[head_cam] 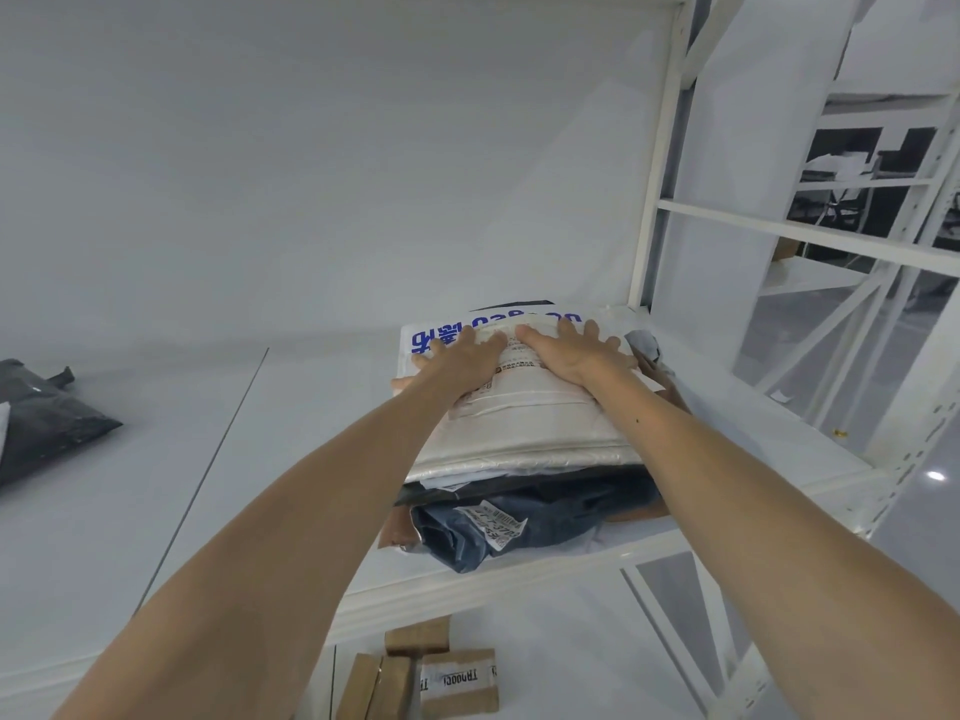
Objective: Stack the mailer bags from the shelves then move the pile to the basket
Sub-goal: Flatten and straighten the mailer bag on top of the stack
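On a white shelf (322, 387), pile of mailer bags (519, 449) near its right end, left hand (457, 358) and right hand (576, 353) flat on the top white bag, fingers (567, 330) straight and spread, black mailer bag (47, 413) well apart, far left.

one left hand (457, 356), one right hand (576, 353), one mailer bag pile (519, 433), one black bag (47, 418), four cardboard boxes (457, 683)
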